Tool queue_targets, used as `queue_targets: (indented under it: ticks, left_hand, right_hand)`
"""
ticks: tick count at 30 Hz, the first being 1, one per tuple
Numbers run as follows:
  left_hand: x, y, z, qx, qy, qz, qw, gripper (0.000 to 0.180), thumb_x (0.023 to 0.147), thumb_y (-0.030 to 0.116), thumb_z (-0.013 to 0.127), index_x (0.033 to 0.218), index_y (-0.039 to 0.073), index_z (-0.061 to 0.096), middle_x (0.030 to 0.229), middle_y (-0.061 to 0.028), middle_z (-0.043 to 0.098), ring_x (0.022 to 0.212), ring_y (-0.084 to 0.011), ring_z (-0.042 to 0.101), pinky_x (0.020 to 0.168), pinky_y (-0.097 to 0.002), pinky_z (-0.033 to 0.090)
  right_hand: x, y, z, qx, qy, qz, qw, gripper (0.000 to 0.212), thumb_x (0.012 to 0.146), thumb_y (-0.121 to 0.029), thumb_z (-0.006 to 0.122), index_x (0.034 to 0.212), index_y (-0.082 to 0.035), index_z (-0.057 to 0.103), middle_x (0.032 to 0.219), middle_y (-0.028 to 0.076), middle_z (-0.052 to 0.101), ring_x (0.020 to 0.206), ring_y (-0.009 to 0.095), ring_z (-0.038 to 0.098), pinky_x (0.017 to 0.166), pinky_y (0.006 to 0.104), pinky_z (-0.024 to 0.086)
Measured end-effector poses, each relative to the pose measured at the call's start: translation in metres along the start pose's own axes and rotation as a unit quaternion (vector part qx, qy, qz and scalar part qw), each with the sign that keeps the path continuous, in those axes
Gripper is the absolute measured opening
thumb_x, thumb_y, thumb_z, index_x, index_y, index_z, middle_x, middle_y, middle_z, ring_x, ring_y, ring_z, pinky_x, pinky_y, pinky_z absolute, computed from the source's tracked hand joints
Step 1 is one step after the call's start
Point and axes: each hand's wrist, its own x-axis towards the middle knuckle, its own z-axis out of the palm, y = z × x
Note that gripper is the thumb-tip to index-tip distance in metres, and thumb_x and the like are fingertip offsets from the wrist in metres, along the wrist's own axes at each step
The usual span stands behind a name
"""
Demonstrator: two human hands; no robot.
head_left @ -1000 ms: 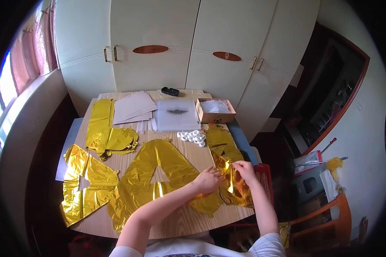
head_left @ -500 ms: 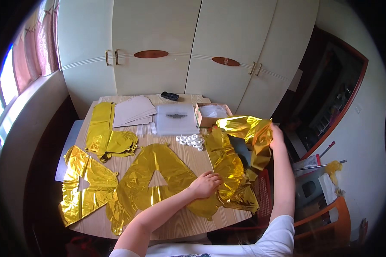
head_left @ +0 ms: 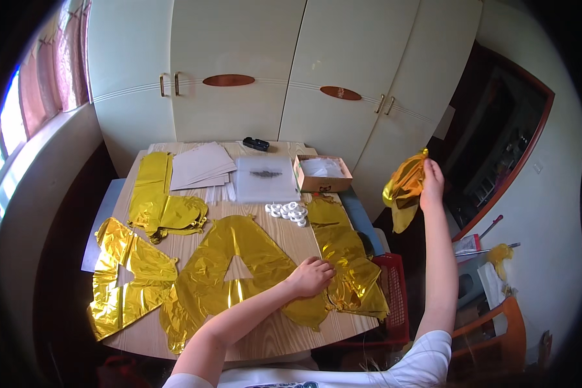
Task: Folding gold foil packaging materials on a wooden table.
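Observation:
Up at the right, off the table's edge, my right hand (head_left: 433, 183) is closed on a crumpled gold foil balloon (head_left: 407, 191) that hangs below the fingers. My left hand (head_left: 312, 278) rests palm down, fingers loosely laid over the edge of a stack of flat gold foil balloons (head_left: 346, 249). Beneath its wrist lies a large flat foil balloon (head_left: 207, 278) with a triangular hole. Another holed foil balloon (head_left: 145, 284) overlaps it on the left. Behind those sits a folded pile of gold foil balloons (head_left: 152, 187).
White ribbon rolls (head_left: 288, 212) cluster mid-table. Along the back are grey cards (head_left: 204, 165), a clear plastic sheet stack (head_left: 265, 187), a box of white packets (head_left: 323, 169) and a black object (head_left: 257, 144). A red basket (head_left: 394, 291) and wooden chair (head_left: 498, 336) stand at the right.
My right hand has lifted the foil balloon up and to the right, away from the stack. My left hand has stayed in place on the foil.

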Motion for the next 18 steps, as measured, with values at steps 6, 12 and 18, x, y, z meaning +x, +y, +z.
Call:
queue_targets:
  ticks: [6, 12, 18]
  left_hand:
    - [0.021, 0.013, 0.006, 0.083, -0.068, 0.021, 0.994, 0.026, 0.094, 0.032, 0.054, 0.107, 0.012, 0.065, 0.104, -0.0058, 0.063, 0.105, -0.0225, 0.060, 0.091, -0.0422, 0.044]
    - [0.038, 0.026, 0.003, 0.163, -0.108, 0.025, 0.980, 0.030, 0.092, 0.042, 0.057, 0.113, 0.023, 0.067, 0.105, -0.0025, 0.060, 0.102, -0.0196, 0.058, 0.084, -0.0411, 0.043]
    - [0.046, 0.047, 0.006, 0.097, -0.097, 0.032, 0.990, 0.039, 0.091, 0.047, 0.056, 0.125, 0.030, 0.065, 0.109, -0.0007, 0.060, 0.109, -0.0187, 0.053, 0.087, -0.0379, 0.040]
  right_hand:
    - [-0.037, -0.001, 0.034, -0.001, -0.058, 0.013, 0.998, 0.024, 0.101, -0.024, 0.058, 0.106, -0.001, 0.065, 0.096, -0.001, 0.065, 0.088, 0.006, 0.058, 0.080, 0.0226, 0.046]
    - [-0.053, -0.007, 0.038, 0.036, -0.085, 0.044, 0.995, 0.023, 0.102, -0.023, 0.056, 0.106, -0.003, 0.065, 0.098, -0.001, 0.065, 0.090, 0.007, 0.058, 0.082, 0.0237, 0.046]
    - [-0.067, -0.018, 0.042, 0.050, -0.089, 0.045, 0.994, 0.022, 0.102, -0.022, 0.056, 0.108, -0.003, 0.065, 0.098, -0.001, 0.065, 0.089, 0.007, 0.058, 0.082, 0.0236, 0.046]
